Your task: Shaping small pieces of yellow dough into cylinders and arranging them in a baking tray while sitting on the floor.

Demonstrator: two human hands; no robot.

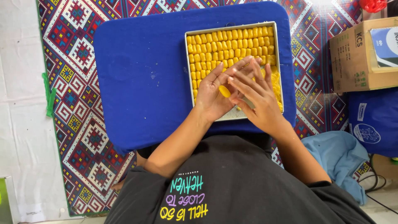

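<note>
Together, both open hands [234, 93] press a yellow dough piece [224, 91] flat between their palms above the tray [232, 28].

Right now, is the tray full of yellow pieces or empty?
Nearly full: rows of yellow pieces cover most of the metal tray; the hands hide the near part.

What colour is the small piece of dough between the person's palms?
Yellow dough piece, like the rows in the tray; clearest in the head view.

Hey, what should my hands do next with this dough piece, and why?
Probably set the dough piece, lying in the left hand under the right hand, beside the rows in the tray; it looks shaped like them.
</note>
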